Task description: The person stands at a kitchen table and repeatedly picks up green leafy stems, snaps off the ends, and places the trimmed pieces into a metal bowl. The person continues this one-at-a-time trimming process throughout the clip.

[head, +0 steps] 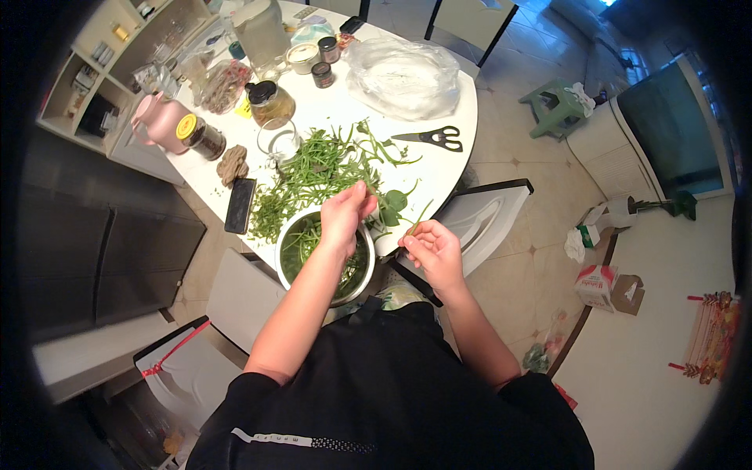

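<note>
Above a round steel bowl (371,258) with cut green stems in it, my left hand (346,212) has its thumb and fingers pinched together near a leafy stem; whether it grips the stem is hard to tell. To the right of the bowl, my right hand (433,252) pinches a thin green stem (422,217) between thumb and fingers. Broad green leaves (395,201) lie between the two hands. A loose pile of green stems (320,158) spreads over the white table behind the bowl. Black-handled kitchen scissors (436,137) lie right of the pile.
A black phone (239,205) lies at the table's left edge, near a jar with a yellow lid (201,137) and a pink jug (161,122). A glass teapot (271,104), a glass cup (278,141) and a clear plastic bag (405,79) stand farther back. White chairs (490,220) flank the table.
</note>
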